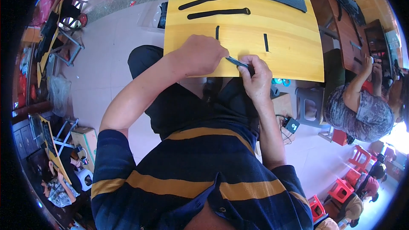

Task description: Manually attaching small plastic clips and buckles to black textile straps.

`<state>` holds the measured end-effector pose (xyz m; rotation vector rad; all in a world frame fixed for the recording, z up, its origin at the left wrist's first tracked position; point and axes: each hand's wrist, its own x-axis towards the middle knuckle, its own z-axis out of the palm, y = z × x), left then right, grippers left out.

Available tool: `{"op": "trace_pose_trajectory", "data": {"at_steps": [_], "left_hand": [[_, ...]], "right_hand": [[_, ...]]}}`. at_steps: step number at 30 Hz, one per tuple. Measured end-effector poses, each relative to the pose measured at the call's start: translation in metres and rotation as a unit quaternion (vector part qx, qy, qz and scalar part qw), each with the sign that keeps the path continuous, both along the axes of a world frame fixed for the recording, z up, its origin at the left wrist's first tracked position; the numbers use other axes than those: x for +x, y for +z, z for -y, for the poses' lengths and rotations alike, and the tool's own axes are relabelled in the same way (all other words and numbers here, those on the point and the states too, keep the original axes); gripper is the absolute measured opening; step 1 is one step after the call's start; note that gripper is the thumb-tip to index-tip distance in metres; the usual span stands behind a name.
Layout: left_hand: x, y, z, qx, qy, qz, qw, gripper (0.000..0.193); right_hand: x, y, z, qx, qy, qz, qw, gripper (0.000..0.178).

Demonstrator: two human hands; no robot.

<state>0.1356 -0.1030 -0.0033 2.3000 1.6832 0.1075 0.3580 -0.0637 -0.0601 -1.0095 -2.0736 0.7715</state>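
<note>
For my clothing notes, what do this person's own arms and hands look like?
The left hand and right hand wear no gloves, and no watch shows. The left sleeve and right sleeve are short, dark navy with mustard banding, ending near the elbows.

right hand pinches dark strip; left hand at its end

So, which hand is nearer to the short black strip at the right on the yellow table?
Right. The right hand is just below the short black strip in the picture; the left hand is farther away, to the strip's left and slightly lower.
</note>
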Motion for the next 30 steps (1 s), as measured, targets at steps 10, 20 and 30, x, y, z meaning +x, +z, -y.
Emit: {"op": "trace_pose_trajectory", "data": {"at_steps": [10,20,30], "left_hand": [[0.014,0.001,0.021,0.025,-0.008,-0.040,0.999,0.024],[0.011,-0.008,0.030,0.024,0.037,0.014,0.999,0.019],[0.005,0.002,0.009,-0.094,0.062,0.051,0.992,0.017]], "right_hand": [[0.000,0.005,-0.005,0.010,0.028,0.023,0.999,0.011],[-0.006,0.021,-0.005,0.044,0.047,0.115,0.991,0.010],[-0.007,0.017,-0.013,0.022,0.060,0.092,0.994,0.007]]}}
